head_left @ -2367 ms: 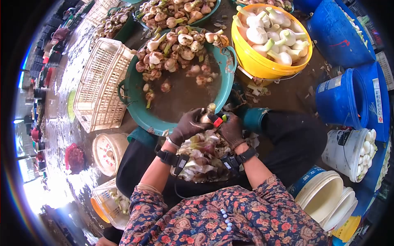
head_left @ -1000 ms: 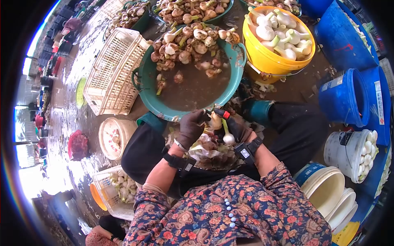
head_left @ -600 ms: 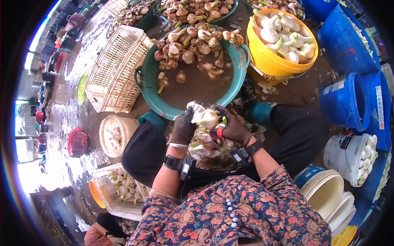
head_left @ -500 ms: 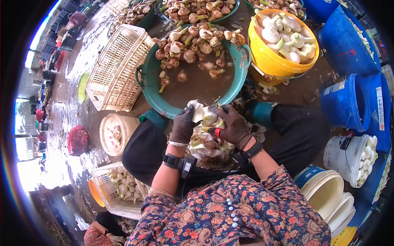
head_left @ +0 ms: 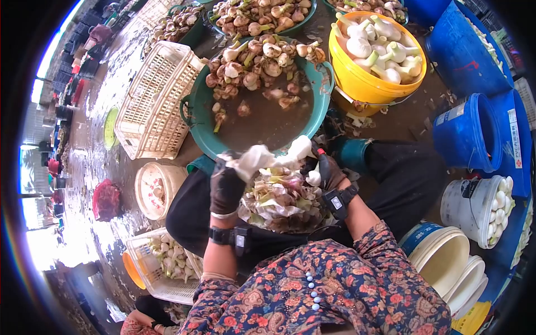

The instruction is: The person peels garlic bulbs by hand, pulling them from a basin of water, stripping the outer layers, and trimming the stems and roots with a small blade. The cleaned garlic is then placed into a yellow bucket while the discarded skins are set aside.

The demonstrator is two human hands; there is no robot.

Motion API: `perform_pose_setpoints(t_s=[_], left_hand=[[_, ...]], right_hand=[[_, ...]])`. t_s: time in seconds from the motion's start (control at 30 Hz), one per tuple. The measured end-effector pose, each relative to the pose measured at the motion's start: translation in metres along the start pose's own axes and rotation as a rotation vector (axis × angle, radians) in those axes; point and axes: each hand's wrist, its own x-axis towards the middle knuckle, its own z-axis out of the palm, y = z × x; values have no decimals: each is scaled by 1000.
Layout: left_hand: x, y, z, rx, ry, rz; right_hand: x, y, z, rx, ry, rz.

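A red mesh bag lies on the wet floor, left of a white bucket. Below that bucket, a white plastic crate holds trimmed garlic; above it stand pale slatted crates. The left hand, in a dark glove, pinches a strip of white garlic skin stretched out to its right. The teal basin beyond has unpeeled garlic heaped at its far side over murky water. A pile of peelings sits between the knees. The gloved right hand is curled around a red-ended tool, with two white garlic bulbs at its fingers; how each is gripped is hard to tell. Farther right come a yellow bucket of peeled garlic, nested white buckets, a blue bucket and a white pail of bulbs.
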Motion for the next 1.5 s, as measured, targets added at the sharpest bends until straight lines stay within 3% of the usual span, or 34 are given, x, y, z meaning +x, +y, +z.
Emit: perform_pose_setpoints(t_s=[0.07, 0.13, 0.17, 0.2, 0.23, 0.27, 0.3, 0.33, 0.4, 0.47, 0.5, 0.53, 0.6, 0.63, 0.67, 0.7, 0.73, 0.77, 0.87, 0.93, 0.97, 1.0, 1.03, 1.07, 1.1, 1.17, 1.2, 1.23, 1.27, 1.3, 1.33, 1.4, 1.47, 1.5], left_hand=[[-6, 32, 9, 848, 33, 311], [-8, 55, 18, 939, 234, 553], [-10, 64, 30, 557, 314, 470], [-8, 58, 10, 554, 313, 469], [-5, 45, -27, 305, 170, 137], [-2, 38, -47, 52, 24, -185], [-5, 66, -8, 284, -225, -272], [5, 75, 7, 487, -580, -524], [23, 63, 16, 1043, -736, -667], [59, 34, 2, 1341, -456, -654], [78, 11, -20, 1453, -394, -425], [97, -8, -37, 1420, -341, -368], [139, -22, -42, 1491, -249, -444], [163, -48, -61, 1458, -79, -393], [184, -71, -76, 1414, 93, -351], [201, -73, -74, 1377, 139, -393], [217, -78, -75, 1340, 188, -442], [238, -102, -89, 1278, 233, -406], [275, -126, -88, 1210, 250, -447], [290, -178, -107, 1140, 239, -362], [301, -221, -135, 941, 109, -357], [303, -241, -155, 741, -6, -345], [286, -210, -131, 921, -180, -426], [258, -165, -84, 721, -130, -456], [230, -117, -35, 521, -75, -483], [209, -126, -23, 267, -216, -511], [193, -116, -6, 278, -224, -521], [173, -95, 15, 165, -309, -443], [158, -77, 34, 46, -389, -360], [147, -68, 46, 151, -453, -274], [136, -61, 54, 256, -516, -190], [118, -47, 66, 218, -553, -228], [103, -28, 74, 442, -569, -83], [99, -23, 75, 347, -513, -212]], right_hand=[[-4, -28, 6, 58, -7, -112], [0, -30, 7, 120, -19, -236], [5, -21, 5, 614, -36, 63], [7, -16, 3, 1097, -54, 378], [8, -18, 1, 1147, -77, 374], [9, -18, -1, 1138, -84, 375], [10, -17, -1, 980, -49, 330], [11, -14, -1, 825, -15, 282], [11, -22, -16, 326, 38, 52], [12, -100, -10, 263, 368, 216], [16, -118, -14, 145, 483, 85], [22, -127, -27, 94, 568, 132], [37, -155, -58, -6, 720, 48], [44, -165, -78, -204, 800, -137], [47, -189, -91, -292, 871, -166], [52, -219, -99, -419, 973, -164], [63, -229, -117, -496, 1028, -332], [73, -241, -134, -627, 1114, -361], [100, -258, -172, -1140, 1169, -661], [114, -247, -193, -1368, 905, -259], [121, -244, -192, -1492, 778, -5], [123, -242, -184, -1489, 756, -9], [121, -242, -170, -1287, 854, -192], [115, -239, -153, -1061, 938, -350], [107, -238, -129, -814, 903, -279], [96, -201, -94, -414, 712, -61], [97, -138, -94, -609, 682, -196], [89, -147, -54, -706, 656, -289], [84, -124, -38, -666, 594, 51], [84, -99, -26, -567, 544, 209], [76, -103, -13, -626, 532, 146], [68, -80, -1, -541, 585, 18], [57, -72, -6, -456, 549, 27], [52, -75, -7, -381, 519, 37]])
